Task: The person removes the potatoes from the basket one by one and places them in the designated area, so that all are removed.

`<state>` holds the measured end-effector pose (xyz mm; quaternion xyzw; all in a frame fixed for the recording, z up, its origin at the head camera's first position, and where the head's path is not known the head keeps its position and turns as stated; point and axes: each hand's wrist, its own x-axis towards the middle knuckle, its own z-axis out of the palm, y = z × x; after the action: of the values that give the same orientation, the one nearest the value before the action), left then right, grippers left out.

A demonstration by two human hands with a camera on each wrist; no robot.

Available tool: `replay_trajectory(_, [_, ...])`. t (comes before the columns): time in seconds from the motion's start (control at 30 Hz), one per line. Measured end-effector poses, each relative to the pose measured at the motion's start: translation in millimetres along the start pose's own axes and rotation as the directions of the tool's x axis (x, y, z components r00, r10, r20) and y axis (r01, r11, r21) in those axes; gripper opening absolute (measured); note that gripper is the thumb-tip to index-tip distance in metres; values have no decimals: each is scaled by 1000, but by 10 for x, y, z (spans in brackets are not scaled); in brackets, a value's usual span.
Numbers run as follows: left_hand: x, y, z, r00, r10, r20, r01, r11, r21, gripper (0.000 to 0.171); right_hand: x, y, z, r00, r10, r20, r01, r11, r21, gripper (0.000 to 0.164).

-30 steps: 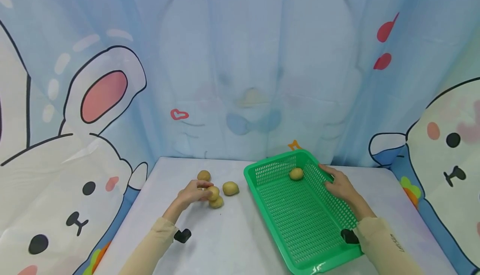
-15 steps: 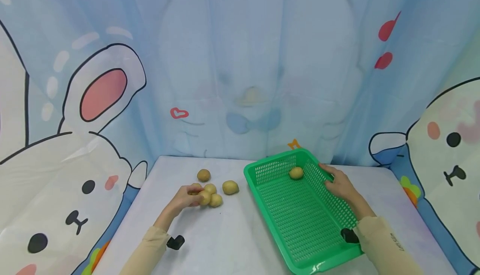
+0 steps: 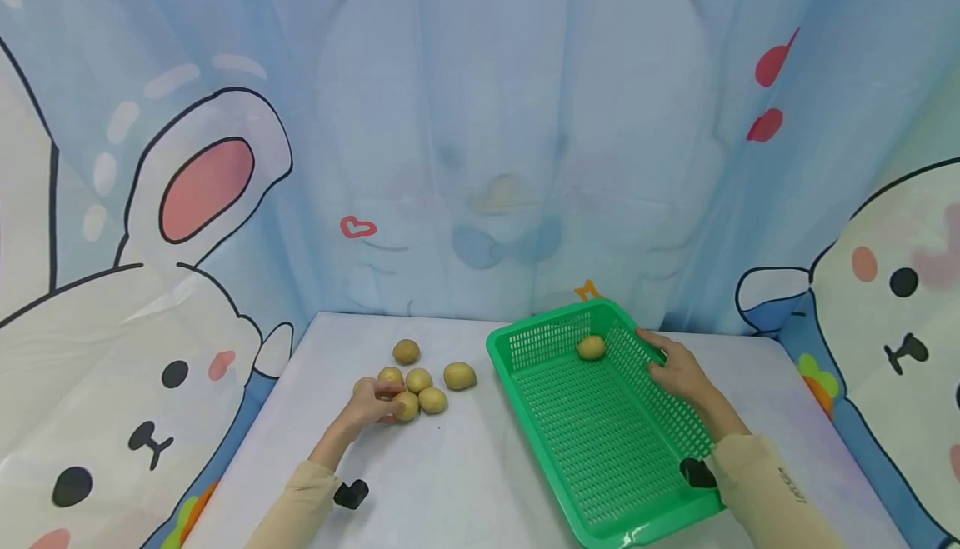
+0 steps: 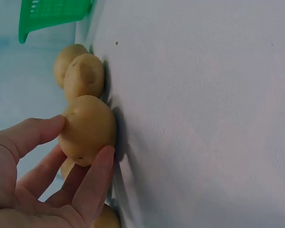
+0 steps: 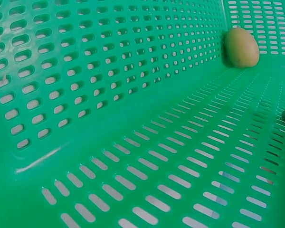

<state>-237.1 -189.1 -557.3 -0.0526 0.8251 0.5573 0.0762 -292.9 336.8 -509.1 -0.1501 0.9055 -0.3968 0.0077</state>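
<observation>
My left hand (image 3: 367, 406) pinches a round yellow potato (image 3: 407, 406) between thumb and fingertips, low over the table. In the left wrist view this potato (image 4: 88, 130) has the thumb on one side and the fingers on the other. Close by it lies another potato (image 3: 432, 401), with several more grouped behind, among them one (image 3: 418, 380) in the middle and one (image 3: 460, 376) off to the right. My right hand (image 3: 678, 370) grips the right rim of a green plastic basket (image 3: 600, 441). A single potato (image 3: 591, 347) rests in the basket's far end.
A white cloth covers the table (image 3: 450, 482). Behind it hangs a blue curtain (image 3: 487, 116) with cartoon animals. The basket's slotted wall (image 5: 95, 61) and floor fill the right wrist view.
My left hand has moved left and toward me with the potato, lowering it from over the group to its near side. My right hand and the basket stay almost still.
</observation>
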Motion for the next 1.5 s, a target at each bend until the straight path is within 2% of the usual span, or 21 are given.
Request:
replay_trajectory(0.07, [-5,10,10,1000,-11,-5,11,1000,0,32,1,7,3,1000,-2,-1,2,1000,0,67])
replay_trajectory(0.23, [-11,81,1,999,-17,-29,19,998,61,31,8,25,9,1000,0,0,0,1000,6,67])
replay_trajectory(0.4, [36,209,-27,999,37,-28,-35,995,93,31,13,44,11,1000,13,6,-13,1000,1,68])
replay_trajectory(0.6, [105,381,-27,997,74,-17,-71,990,124,33,13,59,16,1000,10,11,-11,1000,10,68])
replay_trajectory(0.73, [155,540,20,994,104,-14,-101,986,133,31,8,54,23,1000,11,7,-11,1000,3,67])
replay_trajectory(0.83, [198,672,83,989,146,-6,-144,984,107,28,3,47,29,1000,10,1,-10,1000,-1,66])
replay_trajectory(1.0, [315,894,241,970,237,47,-239,970,45,31,-6,46,25,1000,23,3,-23,1000,2,67])
replay_trajectory(1.13, [401,1118,409,953,285,103,-287,958,13,35,-13,43,23,1000,17,6,-17,1000,4,67])
replay_trajectory(1.33, [474,1465,674,923,338,181,-342,940,-10,34,-13,26,0,1000,-8,0,8,1000,2,66])
replay_trajectory(1.5, [536,1681,865,895,374,243,-382,924,-13,37,8,7,-8,1000,1,7,-1,1000,-1,67])
